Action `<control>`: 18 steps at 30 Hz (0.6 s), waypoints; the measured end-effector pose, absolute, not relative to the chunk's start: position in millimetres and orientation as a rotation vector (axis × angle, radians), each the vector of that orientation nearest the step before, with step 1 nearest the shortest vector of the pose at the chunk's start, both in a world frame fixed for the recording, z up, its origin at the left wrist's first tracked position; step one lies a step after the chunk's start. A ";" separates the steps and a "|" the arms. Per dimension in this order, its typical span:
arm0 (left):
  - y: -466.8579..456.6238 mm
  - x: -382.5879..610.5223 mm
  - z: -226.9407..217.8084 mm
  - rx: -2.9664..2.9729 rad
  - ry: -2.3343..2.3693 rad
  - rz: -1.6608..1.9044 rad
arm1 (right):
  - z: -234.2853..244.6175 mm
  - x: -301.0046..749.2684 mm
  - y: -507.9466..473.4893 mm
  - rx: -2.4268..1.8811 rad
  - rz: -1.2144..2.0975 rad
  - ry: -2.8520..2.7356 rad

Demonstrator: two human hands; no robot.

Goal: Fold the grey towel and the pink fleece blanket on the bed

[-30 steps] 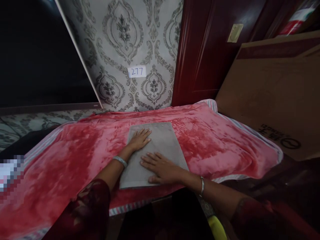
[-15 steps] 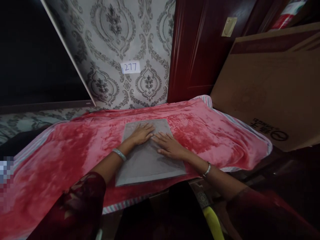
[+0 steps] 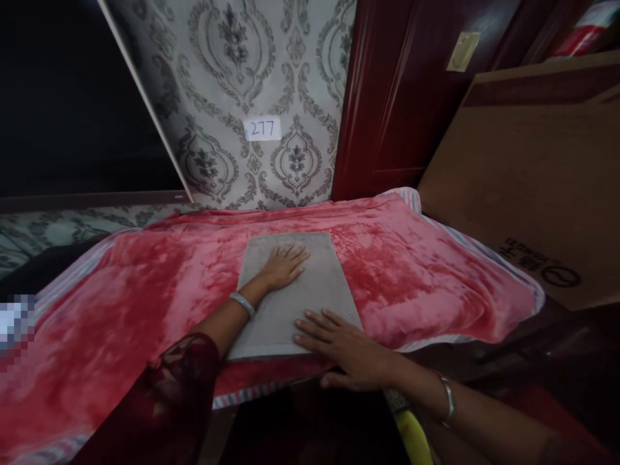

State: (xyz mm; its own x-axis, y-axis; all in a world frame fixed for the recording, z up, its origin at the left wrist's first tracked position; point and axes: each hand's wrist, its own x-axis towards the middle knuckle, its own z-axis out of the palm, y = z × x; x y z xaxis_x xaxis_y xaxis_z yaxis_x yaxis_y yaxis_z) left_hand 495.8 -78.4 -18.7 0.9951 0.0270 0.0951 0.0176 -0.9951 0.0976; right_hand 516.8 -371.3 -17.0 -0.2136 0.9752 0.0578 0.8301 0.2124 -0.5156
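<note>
A flat grey cloth (image 3: pixel 290 316), roughly rectangular, lies smooth on a red and pink plush blanket (image 3: pixel 387 278). My left hand (image 3: pixel 284 267) rests palm down on the cloth's upper half, fingers spread. Over the cloth's lower right corner is my right hand (image 3: pixel 346 352), its fingers stretched out and the thumb beyond the near edge. Whether the right palm touches the cloth or hovers just above it, I cannot tell. Neither hand grips anything.
Behind the blanket stands a patterned wall with a paper label (image 3: pixel 262 128) reading 277. A dark screen (image 3: pixel 82 103) is at the left. A large cardboard box (image 3: pixel 523 174) leans at the right, beside a dark red door (image 3: pixel 387 97). Something yellow (image 3: pixel 413 439) shows below.
My right hand has slid from the cloth's middle toward me and right, to its near corner. My left hand stays on the upper half. The view has shifted slightly.
</note>
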 end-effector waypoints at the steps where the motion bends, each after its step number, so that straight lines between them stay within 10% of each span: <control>1: -78.3 495.1 -17.6 3.035 0.031 0.133 | -14.7 518.2 -372.2 -1.659 0.556 -2.106; 18: -115.4 363.4 -25.2 2.898 -0.072 0.017 | -9.5 581.4 -185.0 -2.149 0.190 -1.942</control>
